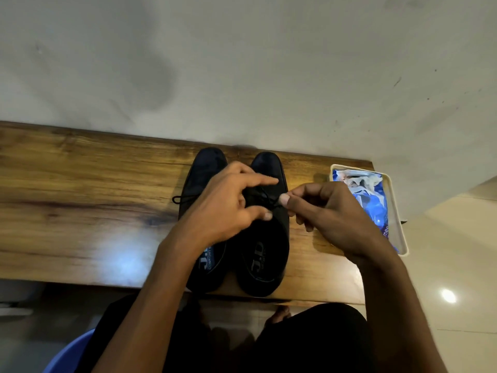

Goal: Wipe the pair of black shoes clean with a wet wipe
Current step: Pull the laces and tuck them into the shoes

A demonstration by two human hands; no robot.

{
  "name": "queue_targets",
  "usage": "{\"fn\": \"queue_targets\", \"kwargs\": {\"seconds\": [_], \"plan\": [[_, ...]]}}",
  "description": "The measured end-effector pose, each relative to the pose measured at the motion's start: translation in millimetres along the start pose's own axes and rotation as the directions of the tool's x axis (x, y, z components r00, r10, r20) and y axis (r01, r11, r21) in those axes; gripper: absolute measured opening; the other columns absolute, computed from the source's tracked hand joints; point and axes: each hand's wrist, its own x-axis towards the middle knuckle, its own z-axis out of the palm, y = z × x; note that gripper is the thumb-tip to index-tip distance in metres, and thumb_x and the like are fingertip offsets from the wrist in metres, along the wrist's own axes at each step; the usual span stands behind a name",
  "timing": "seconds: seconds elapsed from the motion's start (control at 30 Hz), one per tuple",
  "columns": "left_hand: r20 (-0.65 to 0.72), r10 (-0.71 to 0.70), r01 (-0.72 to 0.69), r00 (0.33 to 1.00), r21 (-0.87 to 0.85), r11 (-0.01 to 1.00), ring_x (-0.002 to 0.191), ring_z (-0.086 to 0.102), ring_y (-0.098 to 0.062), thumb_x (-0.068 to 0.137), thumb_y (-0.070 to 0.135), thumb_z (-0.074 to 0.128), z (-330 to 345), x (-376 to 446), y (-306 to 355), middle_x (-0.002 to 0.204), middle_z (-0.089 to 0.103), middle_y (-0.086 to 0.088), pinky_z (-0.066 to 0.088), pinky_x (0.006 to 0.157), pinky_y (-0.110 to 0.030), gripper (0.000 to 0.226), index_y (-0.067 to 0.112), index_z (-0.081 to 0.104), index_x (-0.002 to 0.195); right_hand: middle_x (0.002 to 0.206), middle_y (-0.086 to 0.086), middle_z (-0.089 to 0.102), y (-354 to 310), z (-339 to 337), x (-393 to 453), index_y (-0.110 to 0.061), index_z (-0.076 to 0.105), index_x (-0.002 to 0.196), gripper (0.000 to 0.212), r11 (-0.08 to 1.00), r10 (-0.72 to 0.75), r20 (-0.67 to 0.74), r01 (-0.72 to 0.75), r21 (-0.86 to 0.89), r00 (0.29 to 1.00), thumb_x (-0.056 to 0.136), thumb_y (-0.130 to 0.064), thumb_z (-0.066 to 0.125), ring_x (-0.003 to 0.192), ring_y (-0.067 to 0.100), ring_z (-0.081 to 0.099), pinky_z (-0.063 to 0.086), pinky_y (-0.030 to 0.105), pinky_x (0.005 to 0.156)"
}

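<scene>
Two black shoes stand side by side on the wooden table point(80, 184), heels toward its near edge, toes toward the wall. Left shoe point(207, 168): printed insole label. Right shoe point(265, 254): matte, lace point(265, 196) loose. Left hand point(228, 208) pinches the lace; right hand point(330, 211) pinches its end. Beyond, right: blue wipes pack point(376, 203) in a clear tray point(400, 232).

The scene is dim and warm-toned, with soft focus and slight motion blur throughout. A pale bluish glare patch shines on the wooden table point(80, 211) left of the shoes point(258, 251), which read as near-featureless black. A bright round reflection of a lamp sits on the glossy floor point(448, 296) at lower right. Broad soft shadows smudge the wall point(150, 76). Wide-angle distortion bends the table's edges.
</scene>
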Motion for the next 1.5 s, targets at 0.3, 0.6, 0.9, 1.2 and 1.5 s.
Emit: {"fn": "queue_targets", "kwargs": {"seconds": [0.3, 0.6, 0.9, 1.2, 1.5], "plan": [[-0.120, -0.015, 0.018, 0.993, 0.026, 0.999, 0.073, 0.064, 0.006, 0.086, 0.022, 0.076, 12, -5, 2, 0.075, 0.068, 0.019, 0.052, 0.067, -0.012, 0.007, 0.028, 0.079, 0.087, 0.089, -0.010, 0.073, 10, 4, 36, -0.025, 0.076, 0.105, 0.016, 0.915, -0.125, -0.129, 0.064, -0.399, 0.984, 0.097, -0.031, 0.063, 0.072, 0.001, 0.064, 0.049, 0.019, 0.066], [-0.096, -0.072, 0.087, 0.993, 0.165, 0.982, 0.071, 0.065, -0.009, 0.086, 0.021, 0.073, 7, -4, 8, 0.076, 0.067, 0.010, 0.060, 0.066, -0.039, 0.006, 0.026, 0.075, 0.089, 0.095, -0.006, 0.072, -14, 28, 71, -0.029, 0.076, 0.092, 0.009, 0.611, -0.030, 0.073, 0.076, -0.788, 0.997, 0.087, -0.031, 0.068, 0.090, 0.014, 0.061, 0.042, 0.027, 0.068], [-0.055, -0.134, 0.143, 0.989, 0.258, 0.955, 0.085, 0.066, -0.017, 0.093, 0.018, 0.064, 11, -2, 17, 0.098, 0.069, 0.001, 0.059, 0.077, -0.040, 0.018, 0.026, 0.074, 0.106, 0.080, 0.004, 0.077, 18, 15, 37, -0.019, 0.063, 0.109, 0.023, 0.996, 0.067, -0.262, -0.048, 0.076, 0.963, 0.089, -0.020, 0.074, 0.070, 0.013, 0.072, 0.053, 0.022, 0.056], [-0.028, -0.243, 0.240, 0.970, 0.312, 0.919, 0.073, 0.064, -0.024, 0.090, 0.016, 0.057, 9, 4, 26, 0.081, 0.067, -0.003, 0.052, 0.062, -0.037, 0.014, 0.015, 0.070, 0.086, 0.078, -0.017, 0.070, 40, -2, -3, -0.027, 0.077, 0.102, 0.013, 0.896, -0.016, -0.116, -0.037, -0.442, 0.993, 0.090, -0.026, 0.073, 0.073, -0.002, 0.066, 0.051, 0.015, 0.066], [0.149, -0.453, 0.457, 0.879, -0.531, 0.713, 0.040, 0.046, -0.009, 0.099, 0.013, 0.059, 20, 12, 17, 0.059, 0.054, -0.002, 0.030, 0.030, -0.020, 0.023, -0.002, 0.072, 0.088, 0.100, -0.007, 0.070, 19, 9, -8, -0.029, 0.074, 0.099, 0.015, 0.673, -0.144, 0.031, 0.121, -0.730, 0.989, 0.094, -0.036, 0.061, 0.102, 0.019, 0.059, 0.046, 0.044, 0.093]]}}
